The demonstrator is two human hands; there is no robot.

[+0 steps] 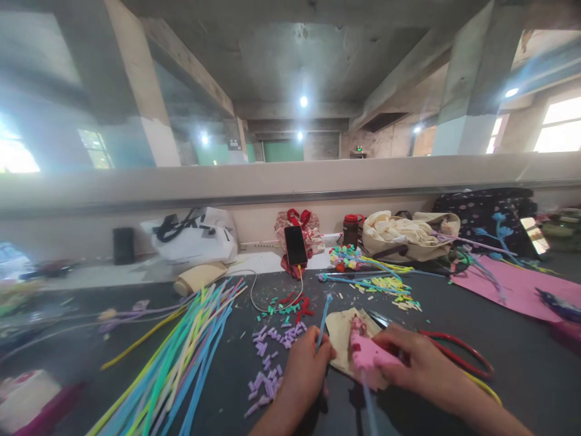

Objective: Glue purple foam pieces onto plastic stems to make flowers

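My left hand (306, 369) is closed round a thin blue straw (324, 321), which stands nearly upright with a small light blue tip on top. In my right hand (415, 357) is a pink hot glue gun (370, 354), its handle wrapped by the fingers. The gun's nose lies over a beige cloth or paper pad (338, 327), and a pale blue strand or stick trails from its rear toward the bottom edge. Short cut purple straw pieces (267, 378) lie scattered left of my left hand. Red-handled scissors (458, 351) lie partly hidden behind my right hand.
A bundle of long coloured straws (181, 357) spreads across the left. Red and green pieces (295, 306) and yellow pieces (388, 284) lie farther back. A phone (295, 245) on a cable, a red-lidded bottle (351, 230), bags and a pink sheet (512, 287) stand or lie behind.
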